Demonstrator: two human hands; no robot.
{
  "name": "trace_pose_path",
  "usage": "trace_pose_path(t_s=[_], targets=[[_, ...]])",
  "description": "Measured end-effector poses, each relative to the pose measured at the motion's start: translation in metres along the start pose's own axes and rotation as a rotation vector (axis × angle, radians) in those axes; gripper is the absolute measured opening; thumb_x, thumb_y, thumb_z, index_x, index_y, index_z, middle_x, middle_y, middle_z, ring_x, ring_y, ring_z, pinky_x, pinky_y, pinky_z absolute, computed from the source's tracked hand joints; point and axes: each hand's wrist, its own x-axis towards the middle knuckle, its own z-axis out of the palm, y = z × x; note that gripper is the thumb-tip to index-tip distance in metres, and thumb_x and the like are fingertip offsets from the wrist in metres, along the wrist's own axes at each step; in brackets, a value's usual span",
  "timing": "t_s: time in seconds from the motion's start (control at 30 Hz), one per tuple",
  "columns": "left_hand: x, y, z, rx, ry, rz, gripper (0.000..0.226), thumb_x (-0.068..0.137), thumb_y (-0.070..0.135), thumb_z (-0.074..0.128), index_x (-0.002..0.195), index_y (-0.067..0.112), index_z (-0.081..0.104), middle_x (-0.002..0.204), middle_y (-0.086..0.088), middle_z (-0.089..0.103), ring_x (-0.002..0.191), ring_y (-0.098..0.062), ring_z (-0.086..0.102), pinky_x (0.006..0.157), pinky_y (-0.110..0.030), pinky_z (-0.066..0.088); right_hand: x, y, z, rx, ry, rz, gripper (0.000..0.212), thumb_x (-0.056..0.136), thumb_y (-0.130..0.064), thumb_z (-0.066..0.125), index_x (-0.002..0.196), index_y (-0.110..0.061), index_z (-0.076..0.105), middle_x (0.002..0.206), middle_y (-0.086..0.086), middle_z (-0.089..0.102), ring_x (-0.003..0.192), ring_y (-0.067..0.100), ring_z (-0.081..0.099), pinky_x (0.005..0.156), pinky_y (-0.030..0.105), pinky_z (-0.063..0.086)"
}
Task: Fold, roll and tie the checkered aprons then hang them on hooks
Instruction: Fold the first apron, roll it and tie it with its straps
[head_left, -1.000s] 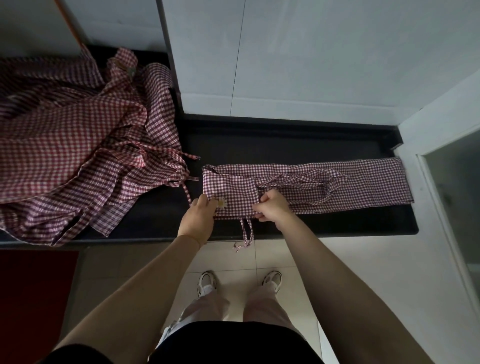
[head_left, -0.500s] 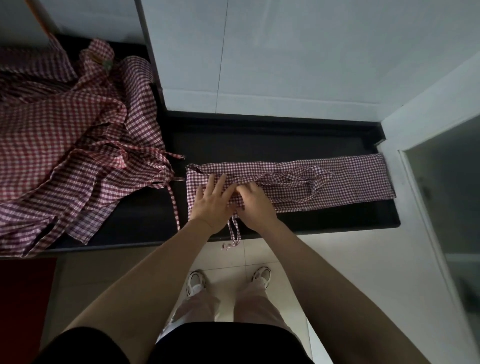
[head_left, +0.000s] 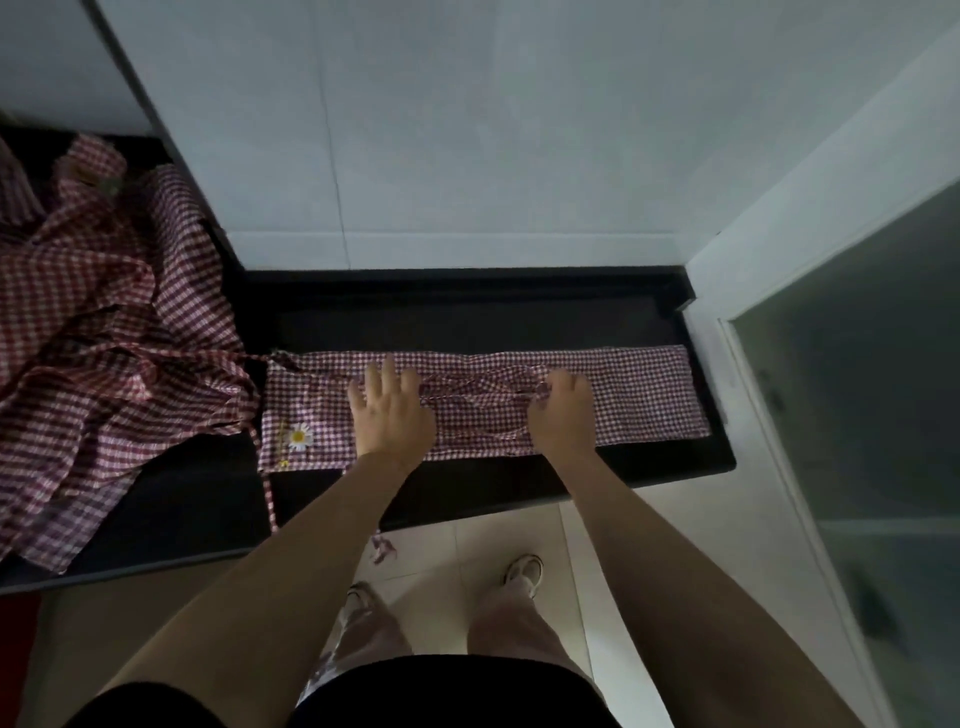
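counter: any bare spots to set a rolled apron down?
Bare black counter between the wall and the folded apron; a thin strip along its front edge. Left is crowded: the apron pile. Left hand and right hand occupy the folded apron's middle.

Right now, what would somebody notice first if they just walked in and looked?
Probably the long folded checkered apron lying flat along the dark counter, with both hands on it: the left hand pressing flat, the right hand curled on the bunched straps. Next, the big crumpled heap of aprons at the left, and a little daisy on the folded one.
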Motion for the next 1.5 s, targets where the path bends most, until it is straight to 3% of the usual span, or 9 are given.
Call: trace_pose_path(t_s=[0.23, 0.5, 0.67, 0.83, 1.07, 1.27, 1.37, 1.43, 1.5], targets=[[0.016, 0.112, 0.04, 0.08, -0.101, 0.214, 0.064, 0.1, 0.057, 0.026, 0.156, 0.034, 0.005, 0.166, -0.003, -0.004, 0.151, -0.035, -0.01, 0.117, -0.063, -0.003, 0.067, 0.119, -0.043, 0.021, 0.01, 0.327, 0.05, 0.087, -0.018, 0.066, 0.13, -0.001, 0.046, 0.132, 0.019, 0.05, 0.119, 0.031, 0.051, 0.1, 0.04, 0.044], [0.031, 0.166, 0.083, 0.191, -0.244, 0.04, 0.081, 0.093, 0.072, 0.015, 0.154, 0.033, -0.02, 0.162, -0.008, -0.025, 0.147, -0.041, -0.022, 0.115, -0.068, -0.003, 0.123, 0.212, -0.071, 0.015, -0.279, 0.386, 0.069, 0.085, -0.031, 0.074, 0.136, 0.001, 0.04, 0.14, 0.02, 0.047, 0.129, 0.038, 0.047, 0.105, 0.05, 0.041], [0.036, 0.174, 0.079, 0.233, -0.296, -0.013, 0.094, 0.085, 0.083, 0.019, 0.152, 0.032, -0.024, 0.16, -0.01, -0.028, 0.146, -0.041, -0.022, 0.114, -0.069, -0.004, 0.151, 0.207, -0.084, 0.227, -0.489, 0.462, 0.05, 0.089, -0.024, 0.07, 0.13, -0.001, 0.053, 0.128, 0.017, 0.06, 0.114, 0.036, 0.059, 0.092, 0.038, 0.048], [0.037, 0.178, 0.079, 0.277, -0.293, -0.034, 0.099, 0.081, 0.088, 0.017, 0.151, 0.033, -0.025, 0.16, -0.011, -0.027, 0.147, -0.042, -0.02, 0.114, -0.069, -0.005, 0.163, 0.202, -0.099, 0.38, -0.5, 0.454, 0.033, 0.092, -0.024, 0.063, 0.119, -0.005, 0.061, 0.116, 0.013, 0.064, 0.103, 0.031, 0.062, 0.085, 0.036, 0.049], [0.019, 0.191, 0.079, 0.261, -0.153, -0.022, 0.083, 0.091, 0.074, 0.029, 0.154, 0.039, -0.013, 0.163, -0.013, -0.016, 0.148, -0.045, -0.01, 0.115, -0.067, 0.006, 0.164, 0.204, -0.113, 0.547, -0.654, 0.669, 0.058, 0.082, -0.021, 0.076, 0.132, -0.004, 0.053, 0.13, 0.017, 0.06, 0.114, 0.038, 0.059, 0.094, 0.047, 0.049], [0.025, 0.218, 0.075, 0.203, -0.3, -0.082, 0.08, 0.091, 0.075, 0.026, 0.154, 0.042, -0.011, 0.164, -0.014, -0.014, 0.148, -0.045, -0.007, 0.115, -0.065, 0.013, 0.181, 0.176, -0.148, 0.444, -0.325, 0.435, 0.051, 0.083, -0.011, 0.07, 0.131, -0.006, 0.055, 0.125, 0.009, 0.063, 0.112, 0.032, 0.063, 0.094, 0.039, 0.053], [0.044, 0.249, 0.065, -0.078, -0.359, 0.023, 0.075, 0.093, 0.07, 0.034, 0.155, 0.043, 0.001, 0.165, -0.008, 0.001, 0.15, -0.039, 0.002, 0.117, -0.061, 0.014, 0.178, 0.149, -0.171, 0.431, -0.281, 0.265, 0.037, 0.083, -0.012, 0.064, 0.117, 0.001, 0.057, 0.109, 0.005, 0.065, 0.101, 0.025, 0.064, 0.093, 0.041, 0.055], [0.052, 0.261, 0.052, -0.374, -0.208, 0.059, 0.064, 0.097, 0.054, 0.046, 0.154, 0.035, 0.023, 0.161, -0.004, 0.023, 0.148, -0.028, 0.021, 0.117, -0.058, 0.022, 0.172, 0.131, -0.182, 0.431, -0.306, 0.184, 0.027, 0.082, -0.016, 0.062, 0.106, -0.001, 0.063, 0.099, 0.01, 0.067, 0.091, 0.026, 0.066, 0.088, 0.043, 0.057], [0.05, 0.252, 0.036, -0.481, 0.121, 0.007, 0.05, 0.096, 0.037, 0.053, 0.145, 0.026, 0.045, 0.151, -0.005, 0.041, 0.141, -0.024, 0.034, 0.115, -0.052, 0.028, 0.163, 0.11, -0.187, 0.447, -0.321, 0.124, 0.025, 0.082, -0.017, 0.061, 0.1, 0.0, 0.064, 0.095, 0.015, 0.067, 0.088, 0.027, 0.066, 0.082, 0.042, 0.055]])
